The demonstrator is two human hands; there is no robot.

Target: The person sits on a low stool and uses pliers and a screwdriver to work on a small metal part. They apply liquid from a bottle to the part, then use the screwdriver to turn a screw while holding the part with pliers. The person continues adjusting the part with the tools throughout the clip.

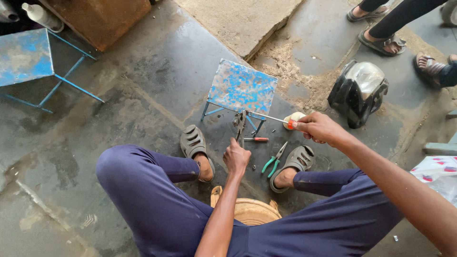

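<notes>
Hands: left (236, 158) w/ pliers (239, 124), right (318, 127) w/ screwdriver (271, 117), prob. over wet concrete floor (143, 85).

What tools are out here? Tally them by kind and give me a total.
Screwdrivers: 2, the long screwdriver in the right hand and the small red-handled screwdriver on the floor.
Pliers: 2, the grey pliers in the left hand and the green-handled pliers on the floor.
Total: 4
</notes>
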